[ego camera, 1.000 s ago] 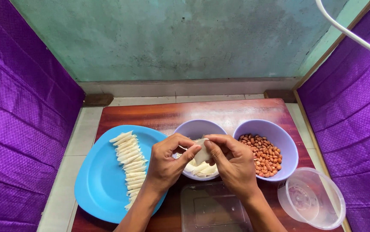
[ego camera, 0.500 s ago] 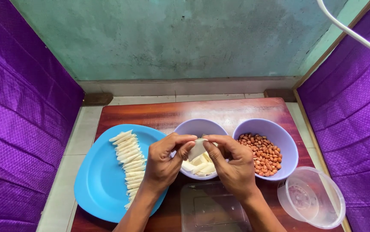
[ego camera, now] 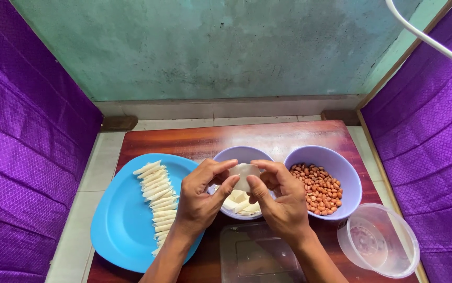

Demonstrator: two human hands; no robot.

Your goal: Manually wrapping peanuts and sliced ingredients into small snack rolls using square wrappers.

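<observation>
Wrapper (ego camera: 245,176): a small pale square of thin dough, held up between both hands, just above the middle bowl.
Left hand (ego camera: 200,202): palm turned inward, thumb and fingers pinched on the wrapper's left edge.
Right hand (ego camera: 283,202): mirrors it, fingertips closed on the right edge, wrist coming in from the near side.
Risk: the sheet looks thin, so too hard a pinch or a pull apart could tear it; a loose hold could let it drop into the bowl below.
Middle bowl (ego camera: 236,153): lilac, under the hands, holding more pale cut wrappers.
Peanut bowl (ego camera: 341,170): lilac, just right of the middle bowl, filled with red-skinned peanuts (ego camera: 318,188).
Plate (ego camera: 124,230): blue, on the left, with a row of thin white rolled sticks (ego camera: 158,202) lined up near to far.
Clear tub (ego camera: 378,241): round, at the near right.
Clear lid (ego camera: 257,254): flat, rectangular, near edge, between the forearms.
Table (ego camera: 268,133): dark red wood, with purple cloth (ego camera: 21,157) on either side.
</observation>
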